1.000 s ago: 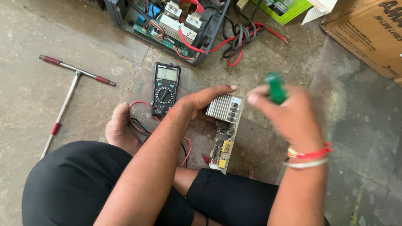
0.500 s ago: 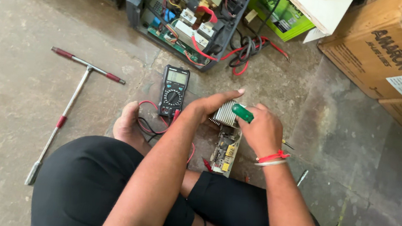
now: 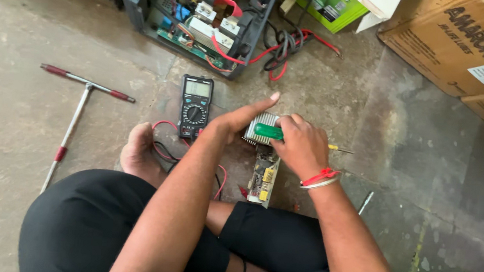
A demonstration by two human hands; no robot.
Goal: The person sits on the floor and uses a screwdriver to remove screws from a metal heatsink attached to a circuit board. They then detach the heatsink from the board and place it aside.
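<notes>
Right hand (image 3: pixel 302 147) clamped around a green screwdriver (image 3: pixel 270 131); left hand (image 3: pixel 237 121) flat, fingers spread, steadying a circuit board (image 3: pixel 263 176) with finned metal block (image 3: pixel 259 127) on the floor. Best kept pressed firm, tip square. Meter (image 3: pixel 195 105) just beside, red leads (image 3: pixel 163 141) trailing underneath; T-wrench (image 3: pixel 74 118) well apart.

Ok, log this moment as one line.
left hand: on finned metal heatsink | right hand: grips green-handled screwdriver | black multimeter: beside
</notes>
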